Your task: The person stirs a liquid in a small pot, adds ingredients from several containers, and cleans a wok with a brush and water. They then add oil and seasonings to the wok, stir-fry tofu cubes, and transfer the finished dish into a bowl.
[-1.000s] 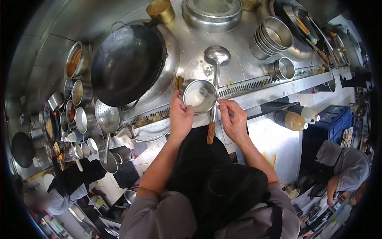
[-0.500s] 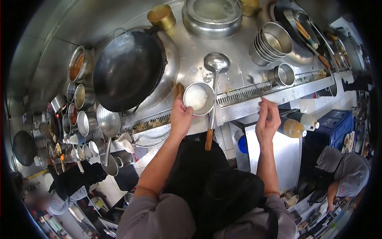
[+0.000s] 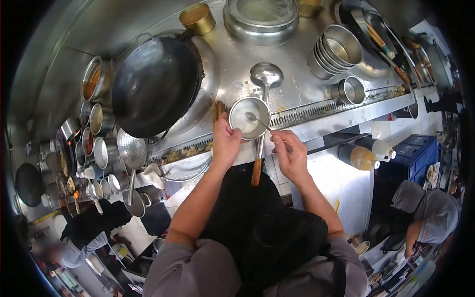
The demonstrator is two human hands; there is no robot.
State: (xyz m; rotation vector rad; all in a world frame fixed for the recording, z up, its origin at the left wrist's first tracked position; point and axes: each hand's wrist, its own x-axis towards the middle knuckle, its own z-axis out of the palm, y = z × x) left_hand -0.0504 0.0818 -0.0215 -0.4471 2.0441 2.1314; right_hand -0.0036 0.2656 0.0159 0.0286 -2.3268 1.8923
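My left hand (image 3: pixel 228 144) is closed on the rim of a small metal cup (image 3: pixel 238 110) with something white inside. In my right hand (image 3: pixel 291 152) is a small spoon (image 3: pixel 251 117), its bowl inside the cup over the white contents. Beneath the cup lies a ladle (image 3: pixel 267 74) with a wooden handle, its bowl resting on the steel counter. A black wok (image 3: pixel 153 86) sits to the left of the cup, and a bamboo brush (image 3: pixel 217 109) is just beside it.
Stacked metal pots (image 3: pixel 341 47) and a small pot (image 3: pixel 352 91) stand at the right. Behind is a large lidded pot (image 3: pixel 261 22) near a brass-coloured pot (image 3: pixel 197 19). A strainer (image 3: pixel 132 148) hangs over the left edge. Co-workers (image 3: pixel 435 218) are at lower right and lower left.
My right hand has moved left, bringing the spoon from over the counter's right part into the cup. My left hand still holds the cup, and the view has shifted slightly.
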